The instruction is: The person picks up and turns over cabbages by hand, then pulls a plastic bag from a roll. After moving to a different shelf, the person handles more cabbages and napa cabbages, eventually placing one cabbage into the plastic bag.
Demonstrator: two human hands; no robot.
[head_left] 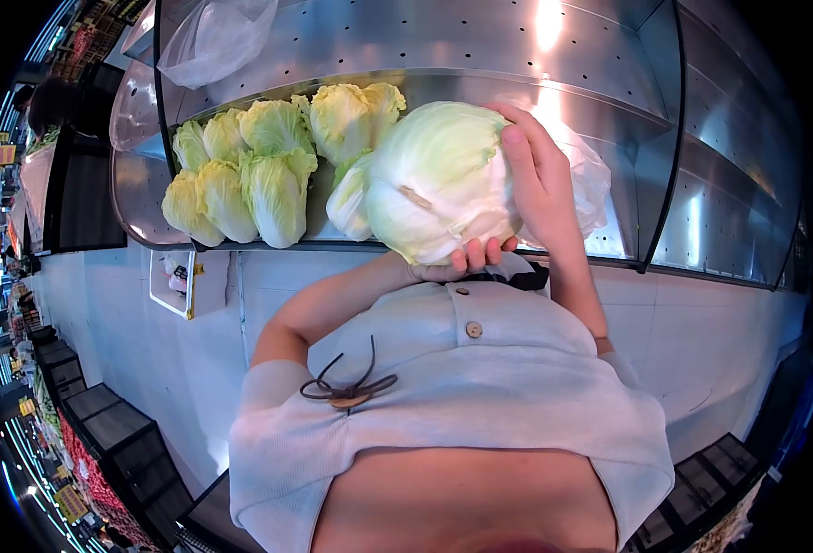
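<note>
A large, pale green-white cabbage (pixel 443 180) is held up in front of my chest, between both hands. Its brown cut stem faces up toward me. My left hand (pixel 471 261) supports it from below, with its fingertips curled up along the near underside. Most of that palm is hidden behind the leaves. Against the right side of the head presses my right hand (pixel 540 180), its fingers reaching over the far edge. Just beyond my right hand, a clear crumpled plastic bag (pixel 588 184) lies on the metal shelf.
Several napa cabbages (pixel 277 198) sit in rows on the shelf's left part. Another thin plastic bag (pixel 217 41) rests on the upper metal tier (pixel 406 46). A black-edged divider (pixel 666 166) stands at right. A white-framed box (pixel 188 284) is low at left, near produce stands (pixel 102 461).
</note>
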